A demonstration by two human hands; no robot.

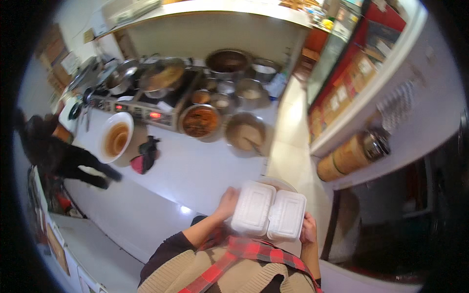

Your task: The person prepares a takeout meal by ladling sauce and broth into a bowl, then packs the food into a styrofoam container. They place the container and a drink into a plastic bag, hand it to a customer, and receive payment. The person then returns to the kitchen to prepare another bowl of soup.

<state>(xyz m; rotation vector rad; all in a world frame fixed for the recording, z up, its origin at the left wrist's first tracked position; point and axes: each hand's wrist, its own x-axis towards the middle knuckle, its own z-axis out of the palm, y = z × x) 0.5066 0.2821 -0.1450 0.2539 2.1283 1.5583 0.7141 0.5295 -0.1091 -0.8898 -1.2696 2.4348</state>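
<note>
Two white lidded takeaway containers [254, 208] are held side by side in front of my body. My left hand [229, 202] grips their left edge, and my right hand [308, 227] grips the right edge of the right-hand one. Behind them shows the rim of a round vessel [279, 181], mostly hidden. Ahead on the white counter [205, 161] stand a metal bowl of reddish-brown food [200, 121] and a metal bowl [244, 133] with pale contents and a utensil in it. A dark and pink cloth-like item [144, 157] lies to the left.
A white bowl with brown liquid [117, 141] stands at the counter's left, near a person in dark clothes [55, 150]. Pans sit on the induction cooktops [155, 117] beyond. A tiled floor passage [289, 128] runs at the right, beside a tall yellowish cylinder [340, 159].
</note>
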